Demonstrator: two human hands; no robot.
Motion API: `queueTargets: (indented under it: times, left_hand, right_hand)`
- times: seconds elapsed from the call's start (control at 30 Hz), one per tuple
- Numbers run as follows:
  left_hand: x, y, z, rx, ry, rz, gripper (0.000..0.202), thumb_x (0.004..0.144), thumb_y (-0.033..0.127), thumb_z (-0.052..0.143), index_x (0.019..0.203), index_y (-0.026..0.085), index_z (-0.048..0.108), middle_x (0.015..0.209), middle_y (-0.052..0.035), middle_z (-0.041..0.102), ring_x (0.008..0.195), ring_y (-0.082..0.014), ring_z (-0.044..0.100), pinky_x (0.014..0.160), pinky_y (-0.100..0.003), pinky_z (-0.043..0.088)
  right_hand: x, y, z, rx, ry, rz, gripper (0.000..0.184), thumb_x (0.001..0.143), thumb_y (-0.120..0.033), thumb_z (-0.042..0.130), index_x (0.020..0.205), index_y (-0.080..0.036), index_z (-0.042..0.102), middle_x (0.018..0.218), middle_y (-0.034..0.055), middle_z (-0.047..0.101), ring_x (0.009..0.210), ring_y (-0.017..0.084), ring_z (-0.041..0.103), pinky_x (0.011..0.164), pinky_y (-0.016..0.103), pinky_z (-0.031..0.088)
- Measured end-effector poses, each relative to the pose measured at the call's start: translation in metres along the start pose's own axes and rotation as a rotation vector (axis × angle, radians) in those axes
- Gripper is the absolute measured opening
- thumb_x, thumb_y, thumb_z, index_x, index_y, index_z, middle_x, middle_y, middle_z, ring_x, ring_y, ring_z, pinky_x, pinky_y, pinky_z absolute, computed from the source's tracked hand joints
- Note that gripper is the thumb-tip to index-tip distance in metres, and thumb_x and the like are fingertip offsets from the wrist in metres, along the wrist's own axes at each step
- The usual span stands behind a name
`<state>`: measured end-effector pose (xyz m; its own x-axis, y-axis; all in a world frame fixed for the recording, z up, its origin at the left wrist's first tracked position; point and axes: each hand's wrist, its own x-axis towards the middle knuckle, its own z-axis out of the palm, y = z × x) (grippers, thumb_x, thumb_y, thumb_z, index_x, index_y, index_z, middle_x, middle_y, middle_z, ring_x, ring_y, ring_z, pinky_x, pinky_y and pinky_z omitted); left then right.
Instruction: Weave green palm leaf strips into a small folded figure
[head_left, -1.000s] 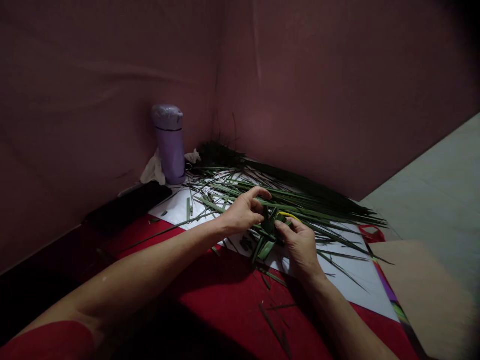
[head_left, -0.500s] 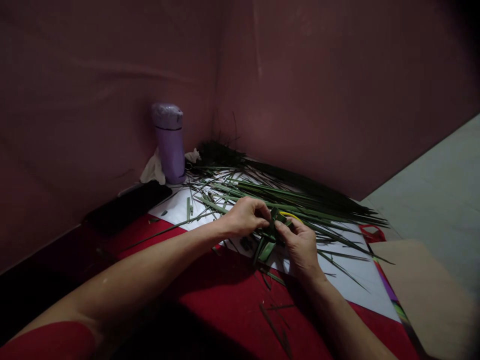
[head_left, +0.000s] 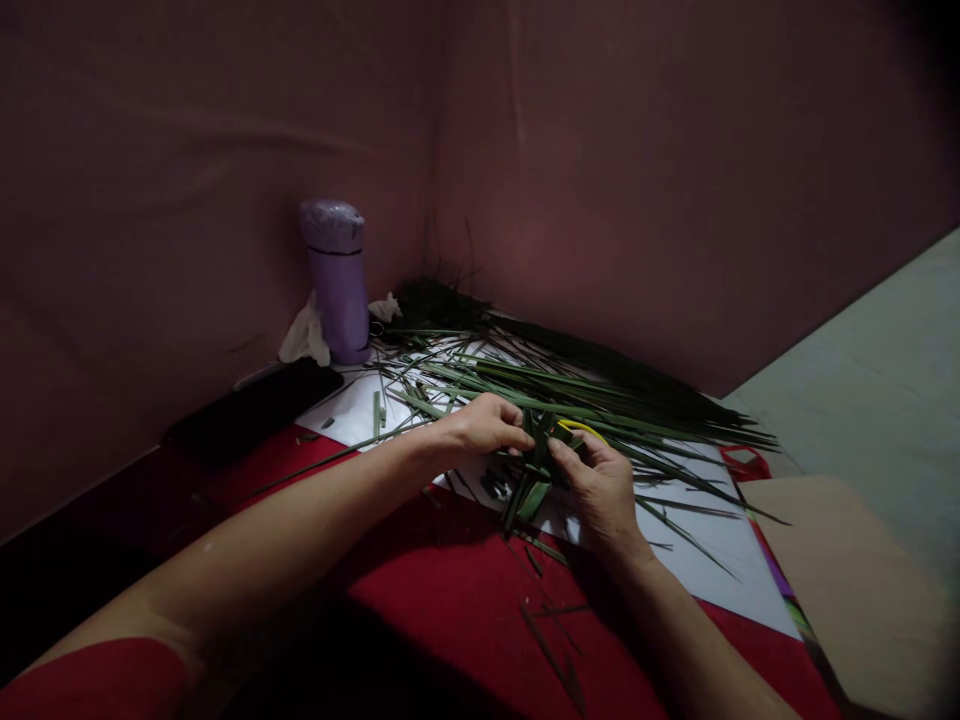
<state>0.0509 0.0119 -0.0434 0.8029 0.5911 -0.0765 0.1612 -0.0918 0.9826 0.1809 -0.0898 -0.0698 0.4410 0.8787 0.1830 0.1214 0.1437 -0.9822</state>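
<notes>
Between my two hands is a small piece of folded, woven green leaf strips [head_left: 535, 495], its short ends hanging down over the paper. My left hand [head_left: 491, 424] pinches a strip at its left side between thumb and forefinger. On the other side my right hand [head_left: 600, 492] grips the woven piece with its thumb in front and fingers behind. A yellow curved thing [head_left: 583, 430] shows just behind the right fingers; what it belongs to is hidden. Long green leaves [head_left: 555, 385] lie spread behind both hands.
White paper [head_left: 720, 570] covers part of the red cloth [head_left: 442, 610], with leaf scraps on both. A purple bottle [head_left: 341, 300] stands by the pink wall, beside crumpled tissue [head_left: 306, 335] and a dark flat object [head_left: 255, 405]. At the right lies a tan board [head_left: 840, 570].
My left hand has shifted slightly left and its fingers have closed lower on a strip, which stands more upright. My right hand holds nearly the same place.
</notes>
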Motion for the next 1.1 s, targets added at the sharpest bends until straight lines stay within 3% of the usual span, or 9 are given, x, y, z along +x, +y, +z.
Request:
queueTargets:
  times: [0.13,0.3,0.53,0.87,1.0,1.1]
  left_hand:
    - [0.0000,-0.0018,0.0029,-0.078,0.059,0.000,0.020,0.057,0.026,0.061,0.050,0.014,0.047,0.045,0.0049,0.044,0.042,-0.0058,0.037,0.043,-0.020,0.025]
    - [0.0016,-0.0048,0.0023,-0.051,0.031,-0.014,0.019,0.057,0.026,0.060,0.051,0.013,0.049,0.046,0.0041,0.046,0.042,-0.0057,0.038,0.043,-0.020,0.026]
    - [0.0022,-0.0072,0.0026,-0.038,0.040,-0.006,0.017,0.057,0.026,0.061,0.054,0.013,0.051,0.049,0.0036,0.048,0.044,-0.0063,0.040,0.045,-0.020,0.029]
    - [0.0013,-0.0039,0.0011,-0.235,0.037,-0.104,0.020,0.054,0.022,0.065,0.053,0.013,0.047,0.047,0.0033,0.048,0.041,-0.0063,0.042,0.043,-0.020,0.030]
    - [0.0007,-0.0027,0.0044,-0.314,0.060,-0.072,0.013,0.053,0.013,0.063,0.061,0.012,0.052,0.050,0.0034,0.050,0.044,-0.0057,0.044,0.045,-0.019,0.034]
    - [0.0003,-0.0030,0.0051,-0.355,0.078,-0.018,0.021,0.052,0.009,0.062,0.071,0.014,0.054,0.050,0.0055,0.048,0.042,-0.0053,0.044,0.044,-0.018,0.034]
  right_hand:
    - [0.0020,0.0002,-0.0015,0.029,0.016,0.000,0.019,0.069,-0.033,0.064,0.082,-0.020,0.063,0.076,-0.0002,0.063,0.067,0.015,0.056,0.065,0.027,0.045]
    - [0.0045,-0.0009,-0.0030,0.057,-0.039,0.057,0.018,0.069,-0.032,0.064,0.083,-0.021,0.063,0.076,-0.0008,0.064,0.068,0.014,0.056,0.065,0.027,0.044]
    - [0.0047,-0.0055,-0.0030,0.058,-0.101,0.077,0.032,0.061,-0.029,0.071,0.090,-0.021,0.060,0.082,0.0012,0.066,0.070,0.017,0.059,0.065,0.029,0.046]
    - [0.0032,-0.0059,-0.0028,0.153,-0.087,0.099,0.027,0.062,-0.027,0.070,0.087,-0.019,0.062,0.083,0.0021,0.066,0.072,0.018,0.060,0.069,0.032,0.048]
    - [0.0033,-0.0031,-0.0024,0.182,-0.086,0.104,0.027,0.063,-0.026,0.070,0.088,-0.020,0.062,0.086,0.0016,0.066,0.074,0.017,0.060,0.072,0.032,0.047]
    - [0.0028,-0.0025,-0.0013,0.207,-0.097,0.119,0.026,0.063,-0.024,0.069,0.088,-0.020,0.062,0.087,0.0016,0.066,0.074,0.017,0.060,0.071,0.031,0.048]
